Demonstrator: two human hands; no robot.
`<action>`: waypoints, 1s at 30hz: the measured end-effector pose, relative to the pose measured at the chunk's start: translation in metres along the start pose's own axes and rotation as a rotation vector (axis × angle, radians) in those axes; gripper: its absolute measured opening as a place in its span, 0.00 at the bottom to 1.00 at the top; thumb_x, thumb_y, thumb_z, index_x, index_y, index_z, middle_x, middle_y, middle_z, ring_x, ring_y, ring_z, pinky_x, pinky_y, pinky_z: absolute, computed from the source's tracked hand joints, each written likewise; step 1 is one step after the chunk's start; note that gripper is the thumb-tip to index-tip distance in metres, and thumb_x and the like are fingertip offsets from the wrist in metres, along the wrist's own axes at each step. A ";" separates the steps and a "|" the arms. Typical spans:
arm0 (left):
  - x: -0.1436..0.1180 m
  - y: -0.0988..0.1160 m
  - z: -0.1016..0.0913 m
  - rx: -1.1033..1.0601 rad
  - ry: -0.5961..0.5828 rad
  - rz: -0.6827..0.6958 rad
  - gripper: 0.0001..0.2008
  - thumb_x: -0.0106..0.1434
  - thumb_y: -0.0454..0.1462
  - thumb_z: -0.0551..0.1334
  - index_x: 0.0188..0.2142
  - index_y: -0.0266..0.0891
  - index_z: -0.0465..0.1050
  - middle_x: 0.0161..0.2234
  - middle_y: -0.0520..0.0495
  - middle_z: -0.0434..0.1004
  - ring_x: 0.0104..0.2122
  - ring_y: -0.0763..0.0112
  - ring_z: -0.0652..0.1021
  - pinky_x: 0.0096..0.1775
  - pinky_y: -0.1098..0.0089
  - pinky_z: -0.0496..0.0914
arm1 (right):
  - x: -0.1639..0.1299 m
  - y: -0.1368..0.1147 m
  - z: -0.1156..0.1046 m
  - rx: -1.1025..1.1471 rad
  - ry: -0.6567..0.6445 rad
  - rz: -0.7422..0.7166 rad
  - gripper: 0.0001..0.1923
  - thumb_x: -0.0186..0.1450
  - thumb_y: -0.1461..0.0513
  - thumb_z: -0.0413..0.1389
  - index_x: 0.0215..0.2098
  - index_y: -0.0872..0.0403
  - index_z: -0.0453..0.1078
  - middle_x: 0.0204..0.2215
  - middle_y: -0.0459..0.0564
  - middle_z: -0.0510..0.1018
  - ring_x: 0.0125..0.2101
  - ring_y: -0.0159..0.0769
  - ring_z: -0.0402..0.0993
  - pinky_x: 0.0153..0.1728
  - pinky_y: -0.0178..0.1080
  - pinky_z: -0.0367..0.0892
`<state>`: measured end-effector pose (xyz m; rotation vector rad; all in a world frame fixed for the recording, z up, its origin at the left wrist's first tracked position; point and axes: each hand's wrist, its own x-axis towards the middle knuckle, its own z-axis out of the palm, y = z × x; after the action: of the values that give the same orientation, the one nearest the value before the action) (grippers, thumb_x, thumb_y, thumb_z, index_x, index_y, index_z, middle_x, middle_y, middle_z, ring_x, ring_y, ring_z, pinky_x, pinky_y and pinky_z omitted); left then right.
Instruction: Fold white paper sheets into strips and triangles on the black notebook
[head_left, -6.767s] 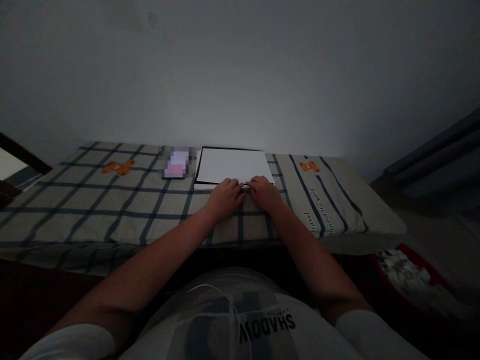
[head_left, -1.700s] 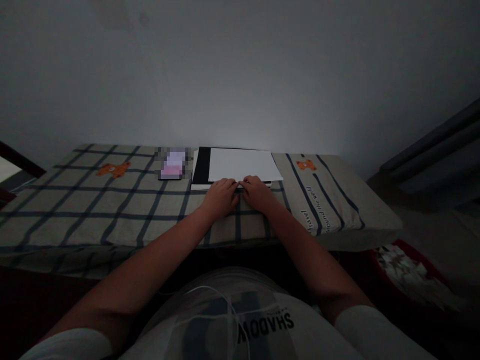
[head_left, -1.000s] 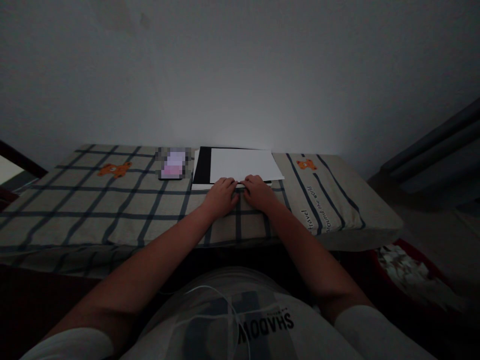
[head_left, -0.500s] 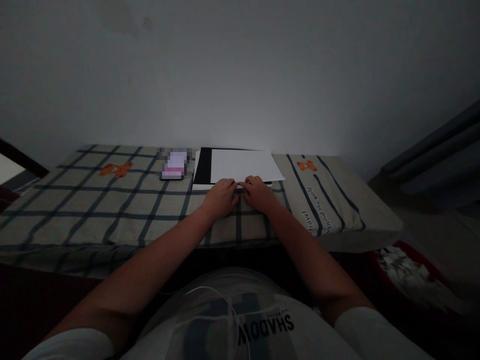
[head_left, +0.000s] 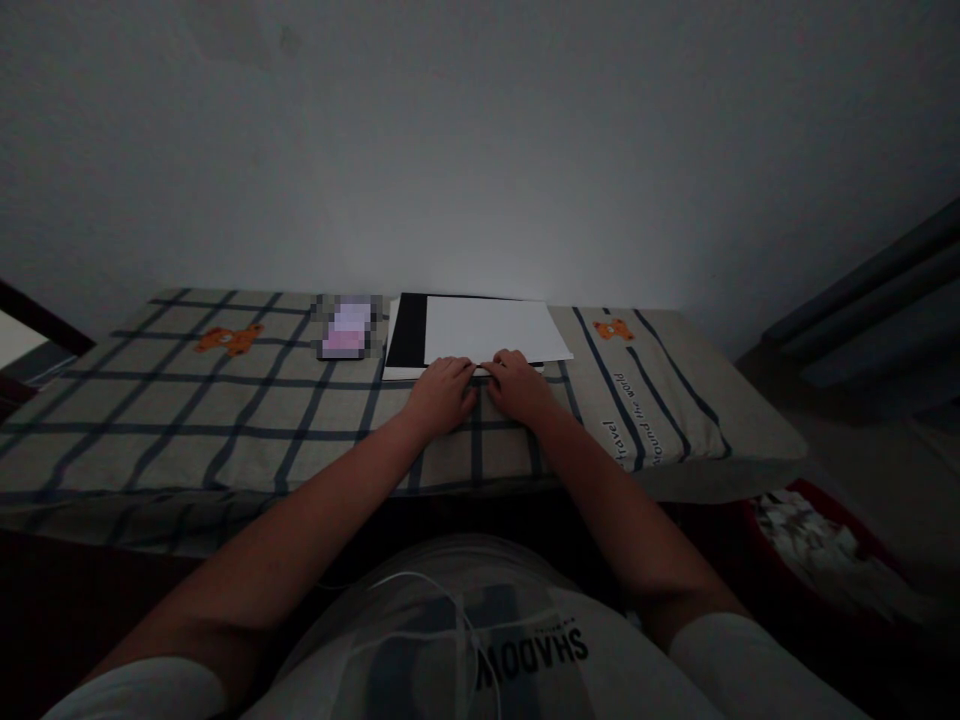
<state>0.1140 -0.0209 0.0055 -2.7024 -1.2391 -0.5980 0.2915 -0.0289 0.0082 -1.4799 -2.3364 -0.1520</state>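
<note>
A white sheet of paper (head_left: 491, 328) lies on a black board (head_left: 409, 328) at the far middle of a table covered with a checked cloth (head_left: 225, 420). My left hand (head_left: 442, 390) and my right hand (head_left: 516, 385) rest side by side at the sheet's near edge, fingers pressed down on the paper. Whether they pinch the paper or only press it is hard to tell in the dim light.
A phone with a lit screen (head_left: 346, 328) lies left of the black board. A red bin with white paper scraps (head_left: 817, 550) stands on the floor at the right. A grey wall runs behind the table. Orange bear prints (head_left: 229, 338) mark the cloth.
The white sheet has slid to the right on the black board, baring a black strip on the left. Both hands stay together at the near edge.
</note>
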 end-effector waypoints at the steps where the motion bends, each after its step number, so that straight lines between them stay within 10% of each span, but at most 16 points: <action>1: 0.000 -0.001 0.000 -0.006 0.005 0.002 0.19 0.63 0.37 0.54 0.52 0.34 0.68 0.52 0.39 0.70 0.52 0.57 0.69 0.56 0.57 0.62 | 0.000 0.000 0.000 0.000 0.000 -0.003 0.17 0.65 0.64 0.50 0.52 0.55 0.69 0.44 0.57 0.70 0.47 0.43 0.61 0.45 0.43 0.63; 30: 0.000 0.005 -0.001 -0.010 0.002 -0.095 0.22 0.65 0.48 0.56 0.53 0.40 0.64 0.54 0.39 0.68 0.54 0.54 0.67 0.56 0.47 0.56 | 0.001 0.003 0.001 0.004 0.001 -0.023 0.18 0.65 0.65 0.50 0.52 0.55 0.70 0.43 0.56 0.70 0.46 0.43 0.61 0.45 0.42 0.62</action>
<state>0.1173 -0.0241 0.0066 -2.6623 -1.3734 -0.6194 0.2939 -0.0265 0.0071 -1.4506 -2.3527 -0.1537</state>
